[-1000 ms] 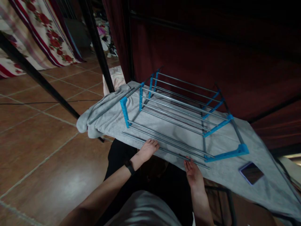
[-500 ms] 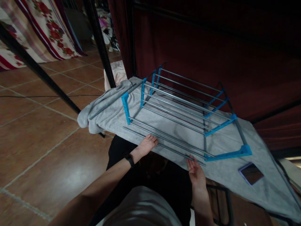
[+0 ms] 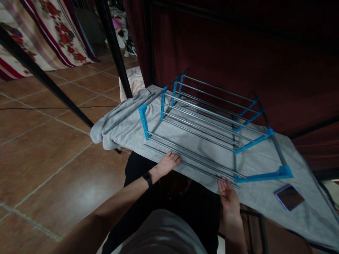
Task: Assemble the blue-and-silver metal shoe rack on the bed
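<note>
A rack of thin metal rods and blue plastic brackets [image 3: 253, 142] lies on its side on a grey cloth. Along its near edge runs a loose metal rod [image 3: 198, 170]. My left hand [image 3: 169, 163] has its fingers curled over this rod, left of its middle. Near the rod's right end, my right hand [image 3: 228, 194] holds it between thumb and fingers, palm partly up. The rod is close beside the rack's lowest rods, and its right end lies near the front right blue bracket [image 3: 286, 171].
A phone [image 3: 289, 197] lies on the grey cloth [image 3: 265, 197] at right. Black metal posts [image 3: 112, 46] stand at left, over a tiled floor [image 3: 53, 151]. A dark red curtain [image 3: 225, 53] hangs behind the rack. At far left hangs a floral curtain [image 3: 63, 31].
The view has shifted slightly, so the rack and hands appear a little further right. Both hands stay on the rod, which has moved very little relative to the rack.
</note>
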`<state>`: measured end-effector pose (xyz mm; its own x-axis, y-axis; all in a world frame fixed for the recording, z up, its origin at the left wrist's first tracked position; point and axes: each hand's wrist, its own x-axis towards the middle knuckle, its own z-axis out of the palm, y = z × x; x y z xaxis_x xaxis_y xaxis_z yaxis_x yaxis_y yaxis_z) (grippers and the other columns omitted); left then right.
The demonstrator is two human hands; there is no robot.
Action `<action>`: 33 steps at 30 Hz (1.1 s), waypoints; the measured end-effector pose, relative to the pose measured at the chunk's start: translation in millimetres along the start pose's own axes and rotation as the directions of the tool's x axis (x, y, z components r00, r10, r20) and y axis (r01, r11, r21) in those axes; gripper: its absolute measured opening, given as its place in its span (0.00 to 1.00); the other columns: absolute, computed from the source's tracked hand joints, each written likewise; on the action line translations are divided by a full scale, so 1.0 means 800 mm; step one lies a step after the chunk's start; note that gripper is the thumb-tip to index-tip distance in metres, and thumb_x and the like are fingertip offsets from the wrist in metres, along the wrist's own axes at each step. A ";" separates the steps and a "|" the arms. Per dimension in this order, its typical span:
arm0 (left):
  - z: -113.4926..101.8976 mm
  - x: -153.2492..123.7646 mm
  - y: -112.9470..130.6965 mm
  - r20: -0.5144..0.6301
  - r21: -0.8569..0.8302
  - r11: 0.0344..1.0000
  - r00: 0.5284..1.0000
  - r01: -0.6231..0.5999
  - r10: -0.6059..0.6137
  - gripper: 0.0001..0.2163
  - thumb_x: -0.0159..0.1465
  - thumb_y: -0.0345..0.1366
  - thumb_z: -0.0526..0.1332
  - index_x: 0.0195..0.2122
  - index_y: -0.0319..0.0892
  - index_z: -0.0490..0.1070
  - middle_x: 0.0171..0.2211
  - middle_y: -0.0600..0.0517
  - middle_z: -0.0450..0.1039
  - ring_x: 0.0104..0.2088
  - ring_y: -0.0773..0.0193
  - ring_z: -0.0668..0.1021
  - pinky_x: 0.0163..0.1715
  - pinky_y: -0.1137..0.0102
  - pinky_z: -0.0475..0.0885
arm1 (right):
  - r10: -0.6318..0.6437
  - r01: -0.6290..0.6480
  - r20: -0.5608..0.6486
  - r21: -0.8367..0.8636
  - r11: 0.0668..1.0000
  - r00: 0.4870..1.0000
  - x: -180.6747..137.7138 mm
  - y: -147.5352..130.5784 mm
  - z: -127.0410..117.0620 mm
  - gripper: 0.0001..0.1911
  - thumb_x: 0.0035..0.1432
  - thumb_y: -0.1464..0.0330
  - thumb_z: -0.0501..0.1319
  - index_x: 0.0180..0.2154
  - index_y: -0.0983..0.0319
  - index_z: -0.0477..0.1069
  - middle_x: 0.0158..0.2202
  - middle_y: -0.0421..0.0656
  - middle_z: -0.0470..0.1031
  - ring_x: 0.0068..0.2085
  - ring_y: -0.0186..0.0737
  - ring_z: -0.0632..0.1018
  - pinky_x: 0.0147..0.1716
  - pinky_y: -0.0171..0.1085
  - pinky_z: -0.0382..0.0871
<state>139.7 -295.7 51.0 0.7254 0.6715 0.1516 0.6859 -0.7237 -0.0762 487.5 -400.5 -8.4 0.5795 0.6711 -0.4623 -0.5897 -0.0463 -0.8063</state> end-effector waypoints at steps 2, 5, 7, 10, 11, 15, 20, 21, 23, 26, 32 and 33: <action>0.000 -0.002 -0.004 -0.010 0.005 1.000 1.000 0.000 0.001 0.20 0.66 0.22 0.49 0.57 0.40 0.67 0.43 0.44 0.73 0.44 0.57 0.74 0.50 0.60 0.62 | -0.006 0.006 -0.029 0.000 1.000 1.000 0.005 -0.004 -0.005 0.05 0.52 0.67 0.68 0.32 0.58 0.74 0.36 0.39 0.81 0.43 0.37 0.82 0.50 0.38 0.78; -0.001 -0.005 -0.014 -0.020 0.010 1.000 1.000 -0.002 0.002 0.22 0.66 0.21 0.48 0.60 0.38 0.64 0.43 0.44 0.73 0.43 0.57 0.74 0.49 0.61 0.62 | -0.011 0.011 -0.060 0.014 1.000 0.998 0.009 -0.011 -0.011 0.03 0.53 0.69 0.67 0.32 0.57 0.74 0.35 0.38 0.80 0.41 0.37 0.83 0.48 0.40 0.79; -0.002 -0.010 -0.023 -0.012 -0.019 1.000 1.000 0.020 -0.020 0.23 0.65 0.20 0.49 0.60 0.38 0.64 0.44 0.43 0.73 0.44 0.57 0.74 0.50 0.61 0.63 | -0.020 0.020 -0.068 0.010 1.000 0.997 0.009 -0.014 -0.013 0.03 0.53 0.70 0.66 0.31 0.57 0.73 0.35 0.38 0.80 0.40 0.36 0.83 0.48 0.40 0.79; 0.000 -0.022 -0.041 -0.017 -0.078 0.991 0.994 0.110 -0.111 0.22 0.65 0.22 0.50 0.59 0.39 0.66 0.45 0.43 0.74 0.45 0.56 0.74 0.52 0.59 0.63 | -0.057 0.056 -0.057 -0.014 0.998 0.997 0.009 -0.014 -0.013 0.04 0.52 0.70 0.67 0.31 0.57 0.73 0.35 0.38 0.80 0.40 0.36 0.82 0.50 0.40 0.78; 0.002 -0.027 -0.049 -0.029 -0.097 0.983 0.987 0.155 -0.158 0.21 0.65 0.23 0.50 0.58 0.40 0.67 0.44 0.43 0.74 0.45 0.56 0.74 0.52 0.58 0.63 | -0.069 0.068 -0.046 -0.023 0.997 0.997 0.008 -0.013 -0.013 0.05 0.51 0.70 0.67 0.32 0.57 0.73 0.36 0.38 0.80 0.40 0.36 0.82 0.51 0.40 0.78; 0.015 -0.049 -0.080 -0.089 -0.179 0.926 0.932 0.333 -0.353 0.16 0.67 0.29 0.51 0.52 0.41 0.73 0.42 0.43 0.75 0.47 0.52 0.73 0.54 0.53 0.62 | -0.083 0.082 -0.034 -0.034 0.996 0.996 0.008 -0.006 -0.012 0.06 0.51 0.67 0.68 0.33 0.57 0.74 0.36 0.38 0.81 0.40 0.37 0.82 0.51 0.40 0.77; 0.020 -0.068 -0.103 -0.110 -0.239 0.860 0.867 0.451 -0.485 0.14 0.68 0.35 0.51 0.48 0.42 0.74 0.45 0.43 0.75 0.50 0.50 0.73 0.59 0.48 0.58 | -0.080 0.080 -0.046 -0.004 0.997 0.996 0.006 -0.001 -0.009 0.09 0.50 0.68 0.69 0.36 0.58 0.75 0.36 0.38 0.81 0.41 0.36 0.82 0.49 0.37 0.77; 0.020 -0.070 -0.105 -0.113 -0.245 0.843 0.850 0.478 -0.515 0.14 0.68 0.34 0.51 0.47 0.43 0.74 0.46 0.43 0.75 0.51 0.49 0.72 0.60 0.46 0.57 | -0.075 0.075 -0.043 0.000 0.997 0.996 0.005 -0.001 -0.008 0.09 0.50 0.68 0.69 0.36 0.59 0.75 0.37 0.38 0.81 0.42 0.35 0.82 0.49 0.36 0.77; 0.020 -0.074 -0.109 -0.118 -0.275 0.796 0.802 0.540 -0.585 0.14 0.67 0.34 0.51 0.48 0.42 0.74 0.47 0.43 0.74 0.52 0.48 0.72 0.61 0.44 0.56 | -0.068 0.067 -0.036 -0.011 0.998 0.997 0.002 -0.001 -0.007 0.09 0.50 0.68 0.69 0.36 0.59 0.75 0.37 0.38 0.81 0.42 0.36 0.82 0.49 0.36 0.77; 0.023 -0.080 -0.119 -0.117 -0.371 0.710 0.729 0.598 -0.675 0.15 0.65 0.35 0.52 0.48 0.41 0.73 0.51 0.41 0.72 0.53 0.47 0.73 0.57 0.50 0.64 | -0.086 0.084 -0.040 -0.038 0.996 0.996 0.001 -0.002 -0.006 0.08 0.50 0.67 0.69 0.34 0.59 0.75 0.37 0.39 0.81 0.43 0.37 0.82 0.50 0.38 0.77; 0.035 -0.085 -0.143 -0.066 -0.607 0.534 0.632 0.589 -0.772 0.13 0.61 0.34 0.54 0.44 0.42 0.74 0.46 0.43 0.72 0.49 0.51 0.74 0.57 0.54 0.67 | -0.056 0.056 -0.007 -0.026 0.998 0.998 -0.002 -0.004 -0.005 0.09 0.48 0.68 0.70 0.34 0.59 0.76 0.39 0.40 0.81 0.45 0.38 0.82 0.54 0.39 0.75; 0.037 -0.086 -0.146 -0.055 -0.625 0.506 0.613 0.594 -0.788 0.13 0.60 0.34 0.54 0.43 0.42 0.74 0.45 0.43 0.72 0.49 0.50 0.74 0.57 0.53 0.67 | -0.050 0.050 0.000 -0.027 0.998 0.999 -0.003 -0.005 -0.005 0.09 0.48 0.67 0.70 0.34 0.60 0.76 0.39 0.40 0.81 0.45 0.38 0.81 0.55 0.39 0.75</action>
<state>11.4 -252.5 20.4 -0.0986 0.9732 0.2076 0.7414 -0.0673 0.6676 490.5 -405.0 -5.7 0.6083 0.6726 -0.4215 -0.5447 -0.0325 -0.8380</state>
